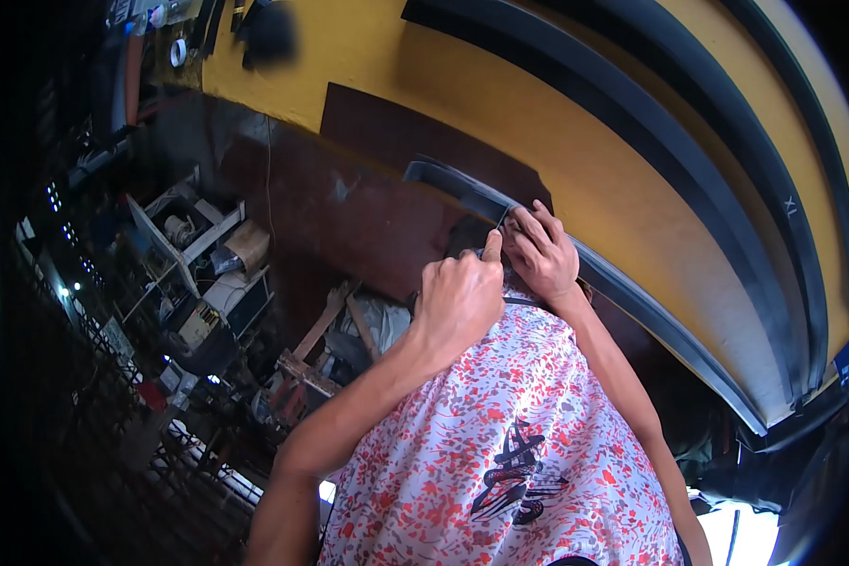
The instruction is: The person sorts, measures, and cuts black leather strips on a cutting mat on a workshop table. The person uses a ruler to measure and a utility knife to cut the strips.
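A long, narrow black curved strip [665,325] with a raised lip runs along the near edge of the yellow surface. My right hand [542,253] lies over this strip with its fingers bent and pressed on it; the fingertips partly cover what they grip. Beside it my left hand [462,294] is closed, one finger or thumb pointing up against the strip next to the right fingers. A thin dark line shows between the two hands, too small to name. Whatever the left fingers hold is hidden. Both hands are close to my chest, above a floral shirt [500,406].
Several wide black curved strips [623,141] lie on the yellow surface [349,47]. A dark brown panel [377,118] is beside the hands. To the left stand a cluttered shelf frame [193,250] and wooden pieces [321,325].
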Available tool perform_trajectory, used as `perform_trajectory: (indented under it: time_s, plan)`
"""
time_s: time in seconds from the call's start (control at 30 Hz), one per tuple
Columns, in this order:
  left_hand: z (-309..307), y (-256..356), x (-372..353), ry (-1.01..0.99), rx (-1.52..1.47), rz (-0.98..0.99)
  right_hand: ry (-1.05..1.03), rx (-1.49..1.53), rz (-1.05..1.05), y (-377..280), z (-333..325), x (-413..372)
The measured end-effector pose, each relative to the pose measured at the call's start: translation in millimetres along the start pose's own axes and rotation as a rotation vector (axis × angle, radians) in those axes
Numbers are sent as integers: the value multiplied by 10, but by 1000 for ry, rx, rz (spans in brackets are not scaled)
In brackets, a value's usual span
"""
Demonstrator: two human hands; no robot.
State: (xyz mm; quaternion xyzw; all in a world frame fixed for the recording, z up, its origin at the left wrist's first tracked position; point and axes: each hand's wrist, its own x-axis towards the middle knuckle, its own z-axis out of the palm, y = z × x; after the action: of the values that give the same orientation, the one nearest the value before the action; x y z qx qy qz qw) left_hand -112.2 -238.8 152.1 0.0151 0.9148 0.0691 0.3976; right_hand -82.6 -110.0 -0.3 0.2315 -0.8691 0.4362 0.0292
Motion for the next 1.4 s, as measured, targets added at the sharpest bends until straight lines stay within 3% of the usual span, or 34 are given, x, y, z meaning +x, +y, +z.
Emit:
perform_trajectory:
  time_s: [0.5, 0.6, 0.7, 0.97, 1.4]
  plan:
    - [595, -186, -8, 206, -11, 45, -15, -2, 15, -8, 0, -1]
    - [987, -420, -22, 537, -152, 218, 17, -6, -2, 1, 14, -1]
    - [1111, -466, -22, 578, -241, 249, 30, -32, -9, -13, 6, 15]
    - [612, -249, -142, 306, -155, 75, 19, -68, -13, -10, -11, 9]
    - [511, -353, -308, 212, -136, 83, 20, -49, 9, -15, -15, 3]
